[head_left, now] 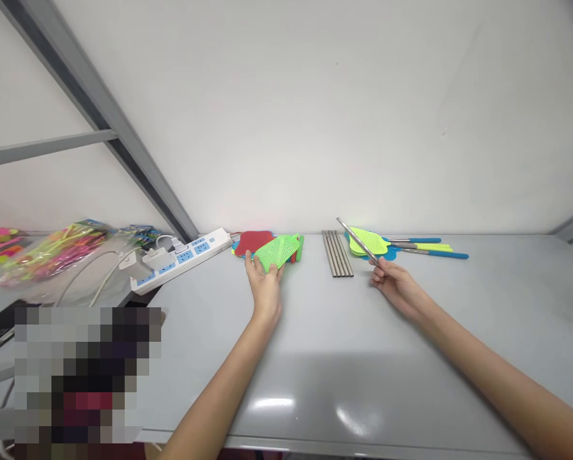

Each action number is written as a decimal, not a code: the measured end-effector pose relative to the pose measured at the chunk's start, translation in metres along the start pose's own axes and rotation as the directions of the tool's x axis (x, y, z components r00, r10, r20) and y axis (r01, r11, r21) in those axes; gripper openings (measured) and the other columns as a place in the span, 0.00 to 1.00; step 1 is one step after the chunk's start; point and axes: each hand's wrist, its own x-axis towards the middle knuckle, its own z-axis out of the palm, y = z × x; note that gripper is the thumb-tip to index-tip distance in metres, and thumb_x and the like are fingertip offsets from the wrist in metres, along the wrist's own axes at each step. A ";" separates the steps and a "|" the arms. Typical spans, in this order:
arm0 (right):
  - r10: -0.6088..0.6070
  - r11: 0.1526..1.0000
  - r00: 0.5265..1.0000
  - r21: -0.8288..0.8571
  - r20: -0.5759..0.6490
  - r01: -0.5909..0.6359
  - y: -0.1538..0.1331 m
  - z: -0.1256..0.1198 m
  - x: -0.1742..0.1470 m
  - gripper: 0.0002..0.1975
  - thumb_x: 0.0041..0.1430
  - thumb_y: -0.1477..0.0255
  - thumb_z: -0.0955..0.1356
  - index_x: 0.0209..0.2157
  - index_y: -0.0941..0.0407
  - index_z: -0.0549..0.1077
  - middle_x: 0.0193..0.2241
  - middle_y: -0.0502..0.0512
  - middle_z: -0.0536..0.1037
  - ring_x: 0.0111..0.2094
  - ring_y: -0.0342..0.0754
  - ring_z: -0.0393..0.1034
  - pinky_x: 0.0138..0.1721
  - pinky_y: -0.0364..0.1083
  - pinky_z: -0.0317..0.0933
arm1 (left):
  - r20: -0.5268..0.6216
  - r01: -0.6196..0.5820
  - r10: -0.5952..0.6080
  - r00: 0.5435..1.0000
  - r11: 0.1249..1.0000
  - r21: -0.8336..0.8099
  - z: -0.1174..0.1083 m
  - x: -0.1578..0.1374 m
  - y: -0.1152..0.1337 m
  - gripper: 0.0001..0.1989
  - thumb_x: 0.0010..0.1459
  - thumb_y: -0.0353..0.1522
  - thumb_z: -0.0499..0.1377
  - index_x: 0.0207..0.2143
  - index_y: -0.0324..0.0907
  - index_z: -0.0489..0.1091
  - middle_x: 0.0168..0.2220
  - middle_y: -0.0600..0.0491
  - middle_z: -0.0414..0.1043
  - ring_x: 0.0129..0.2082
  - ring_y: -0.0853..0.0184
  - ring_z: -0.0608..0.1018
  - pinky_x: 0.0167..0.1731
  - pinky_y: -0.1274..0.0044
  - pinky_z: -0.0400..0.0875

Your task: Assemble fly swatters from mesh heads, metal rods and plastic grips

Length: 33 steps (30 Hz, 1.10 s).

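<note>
My left hand [266,291] is closed on the lower edge of a bright green perforated fly swatter head [279,251], its narrow end pointing right. Beneath and behind it lie a red swatter head [253,241] and some blue, red and green handle-like pieces, partly hidden. A slim metal rod [356,239] slants up and left from the fingers of my right hand [397,287], which grip its lower end. Between the hands, several similar metal rods [337,254] lie side by side. Behind the held rod are yellow-green swatter heads [370,244] over blue ones, with blue and yellow handles [442,254] stretching right.
A white power strip [185,259] with plugs and cables lies on the grey table [315,332] at the left. Beyond it are plastic bags [61,255] of colourful items beside a metal frame post [137,166]. A pixelated patch covers the lower left. A white wall backs the table.
</note>
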 end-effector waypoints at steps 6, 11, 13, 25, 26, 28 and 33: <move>-0.095 0.995 0.995 0.016 0.035 0.094 0.012 0.003 0.016 0.07 0.44 0.68 0.69 0.21 0.58 0.69 0.17 0.48 0.66 0.22 0.39 0.59 0.26 0.40 0.58 | 0.103 0.000 0.003 0.995 0.999 -0.033 0.002 -0.006 0.004 0.37 0.46 0.21 0.54 0.54 0.57 0.42 0.60 0.55 0.31 0.57 0.66 0.50 0.40 0.78 0.67; -0.084 0.985 0.996 0.148 -0.026 0.087 0.009 -0.001 0.017 0.05 0.44 0.71 0.69 0.23 0.57 0.70 0.21 0.49 0.71 0.26 0.40 0.65 0.29 0.40 0.60 | 0.098 0.139 -0.129 0.987 0.985 -0.106 0.005 -0.008 0.003 0.27 0.45 0.20 0.53 0.47 0.49 0.54 0.51 0.49 0.57 0.44 0.66 0.69 0.41 0.74 0.67; -0.056 0.981 0.997 0.183 -0.049 0.064 0.008 -0.003 0.016 0.03 0.45 0.72 0.69 0.25 0.57 0.70 0.24 0.50 0.73 0.29 0.40 0.67 0.30 0.40 0.61 | 0.079 0.186 -0.178 0.981 0.975 -0.119 0.005 -0.005 0.000 0.22 0.45 0.20 0.52 0.43 0.45 0.56 0.43 0.49 0.65 0.40 0.68 0.72 0.40 0.73 0.67; 0.038 0.938 0.999 0.346 -0.025 -0.027 0.004 -0.007 0.018 0.04 0.48 0.70 0.67 0.26 0.56 0.70 0.25 0.52 0.75 0.30 0.43 0.68 0.33 0.42 0.63 | 0.082 0.475 -0.469 0.879 0.875 -0.096 0.002 0.004 -0.014 0.08 0.44 0.21 0.51 0.28 0.39 0.64 0.30 0.54 0.70 0.24 0.73 0.71 0.22 0.82 0.66; 0.036 0.936 0.999 0.350 -0.023 -0.026 0.003 -0.007 0.018 0.04 0.48 0.70 0.66 0.26 0.56 0.70 0.25 0.52 0.75 0.30 0.43 0.68 0.33 0.43 0.63 | 0.080 0.497 -0.491 0.868 0.861 -0.105 0.003 0.004 -0.014 0.08 0.45 0.21 0.50 0.27 0.38 0.65 0.29 0.54 0.70 0.24 0.73 0.71 0.22 0.81 0.66; 0.035 0.933 0.999 0.359 -0.021 -0.025 0.003 -0.007 0.018 0.05 0.49 0.70 0.66 0.26 0.57 0.70 0.24 0.53 0.75 0.30 0.44 0.68 0.33 0.43 0.63 | 0.056 0.519 -0.517 0.854 0.845 -0.130 0.004 0.004 -0.015 0.08 0.45 0.22 0.49 0.26 0.38 0.65 0.27 0.54 0.70 0.24 0.73 0.72 0.23 0.80 0.66; 0.038 0.935 0.999 0.353 -0.017 -0.030 0.004 -0.007 0.018 0.06 0.50 0.69 0.65 0.26 0.57 0.70 0.24 0.54 0.74 0.29 0.44 0.68 0.33 0.44 0.63 | 0.054 0.516 -0.514 0.856 0.844 -0.143 0.003 0.003 -0.017 0.07 0.46 0.23 0.49 0.26 0.38 0.65 0.27 0.54 0.71 0.24 0.72 0.73 0.26 0.79 0.67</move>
